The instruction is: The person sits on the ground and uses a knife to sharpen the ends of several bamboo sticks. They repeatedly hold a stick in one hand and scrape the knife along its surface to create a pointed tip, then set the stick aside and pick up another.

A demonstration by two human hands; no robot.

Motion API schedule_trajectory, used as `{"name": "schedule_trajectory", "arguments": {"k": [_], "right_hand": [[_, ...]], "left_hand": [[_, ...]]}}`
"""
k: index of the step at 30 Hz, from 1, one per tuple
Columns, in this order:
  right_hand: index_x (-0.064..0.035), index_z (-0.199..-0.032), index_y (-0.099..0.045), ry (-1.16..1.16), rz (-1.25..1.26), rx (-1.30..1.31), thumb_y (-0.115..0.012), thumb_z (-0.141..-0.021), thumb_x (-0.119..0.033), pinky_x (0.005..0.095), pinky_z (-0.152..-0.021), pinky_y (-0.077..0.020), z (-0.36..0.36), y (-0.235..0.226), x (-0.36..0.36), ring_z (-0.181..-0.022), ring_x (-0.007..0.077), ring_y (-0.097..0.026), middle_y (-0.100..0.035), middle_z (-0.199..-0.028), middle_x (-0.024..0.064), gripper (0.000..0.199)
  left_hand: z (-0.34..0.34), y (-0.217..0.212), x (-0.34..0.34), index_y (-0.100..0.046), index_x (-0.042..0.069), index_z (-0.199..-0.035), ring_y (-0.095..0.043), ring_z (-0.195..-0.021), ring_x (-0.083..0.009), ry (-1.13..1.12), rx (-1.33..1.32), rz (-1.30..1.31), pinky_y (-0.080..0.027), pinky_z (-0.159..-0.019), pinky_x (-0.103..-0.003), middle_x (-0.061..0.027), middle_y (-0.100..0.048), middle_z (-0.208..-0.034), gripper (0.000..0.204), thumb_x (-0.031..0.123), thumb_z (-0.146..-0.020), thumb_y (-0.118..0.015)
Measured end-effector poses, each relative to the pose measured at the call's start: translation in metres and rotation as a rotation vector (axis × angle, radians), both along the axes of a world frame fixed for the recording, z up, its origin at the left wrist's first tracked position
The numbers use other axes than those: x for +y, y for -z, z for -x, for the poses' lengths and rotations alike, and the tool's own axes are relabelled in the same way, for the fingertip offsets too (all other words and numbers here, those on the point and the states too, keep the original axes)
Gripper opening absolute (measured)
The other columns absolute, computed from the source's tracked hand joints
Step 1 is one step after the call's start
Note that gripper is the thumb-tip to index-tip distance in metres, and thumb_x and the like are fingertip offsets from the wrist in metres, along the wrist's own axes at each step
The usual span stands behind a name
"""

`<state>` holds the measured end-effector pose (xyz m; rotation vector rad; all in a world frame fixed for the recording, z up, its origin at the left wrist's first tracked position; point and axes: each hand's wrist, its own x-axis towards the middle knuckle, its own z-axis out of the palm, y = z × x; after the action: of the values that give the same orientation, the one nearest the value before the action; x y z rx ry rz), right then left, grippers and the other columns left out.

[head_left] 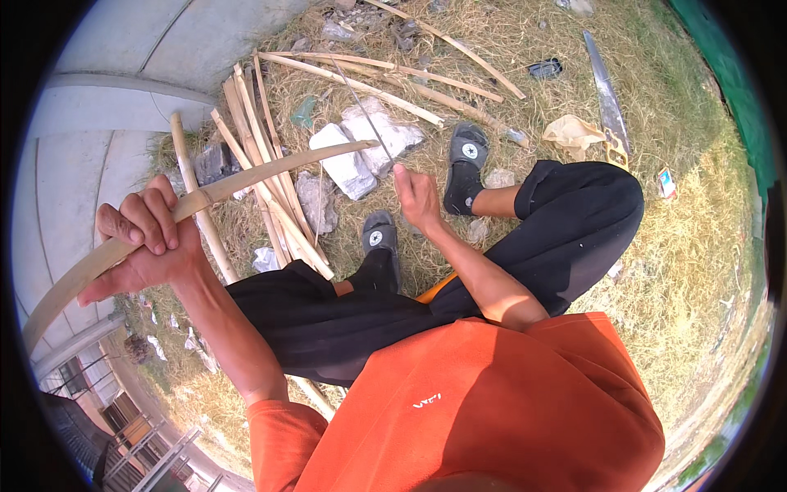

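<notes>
My left hand point(156, 238) is wrapped round a long, pale bamboo strip point(275, 168), raised at the left with a node near the fingers. The strip runs from the lower left rim up toward the middle. My right hand point(416, 198) is closed on a thin, dark, straight tool point(362, 111), perhaps a blade seen edge-on; its handle is hidden in the fist. In the picture the strip's far end meets the tool just above that fist; whether they touch, I cannot tell.
Split bamboo strips point(258, 156) lie piled at left, with more strips point(385, 70) ahead. White broken blocks point(352, 156) sit before my sandalled feet. A handsaw point(607, 98) and a beige cloth point(574, 134) lie to the right on dry grass. A pale wall point(82, 156) stands left.
</notes>
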<state>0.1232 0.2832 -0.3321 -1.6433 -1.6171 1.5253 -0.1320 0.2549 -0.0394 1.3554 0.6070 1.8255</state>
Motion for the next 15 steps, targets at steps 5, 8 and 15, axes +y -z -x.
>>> {"name": "schedule_trajectory", "arguments": {"k": [5,8,15], "right_hand": [[0.0048,-0.068,-0.065,0.168,0.041,-0.307,-0.035,-0.091,-0.068,0.0526,-0.076,-0.045,0.008,0.077,-0.026,-0.075,0.0427,-0.064,-0.062,-0.07,0.0292,0.082],[0.0049,-0.073,-0.068,0.056,0.087,-0.132,-0.035,-0.09,-0.069,0.0519,-0.078,-0.0467,0.007,0.03,-0.023,-0.082,0.0426,-0.065,-0.065,-0.078,0.0298,0.083],[0.0052,-0.096,-0.068,-0.119,0.25,-0.285,-0.032,-0.094,-0.064,0.0507,-0.084,-0.0503,-0.002,0.03,-0.002,-0.098,0.042,-0.064,-0.066,-0.098,0.0287,0.078]], "left_hand": [[-0.002,0.0,0.008,-0.046,0.01,-0.06,-0.024,-0.036,-0.0082,-0.036,-0.033,0.027,-0.026,-0.058,-0.027,0.0012,-0.034,-0.042,0.086,0.096,-0.063,-0.039],[-0.003,0.005,-0.009,-0.046,0.01,-0.059,-0.023,-0.036,-0.0084,-0.097,-0.057,0.057,-0.027,-0.058,-0.028,0.0012,-0.033,-0.042,0.086,0.095,-0.065,-0.038],[0.004,0.004,-0.005,-0.047,0.01,-0.061,-0.024,-0.037,-0.0085,-0.038,-0.015,0.046,-0.025,-0.057,-0.028,0.0012,-0.034,-0.042,0.085,0.095,-0.064,-0.04]]}}
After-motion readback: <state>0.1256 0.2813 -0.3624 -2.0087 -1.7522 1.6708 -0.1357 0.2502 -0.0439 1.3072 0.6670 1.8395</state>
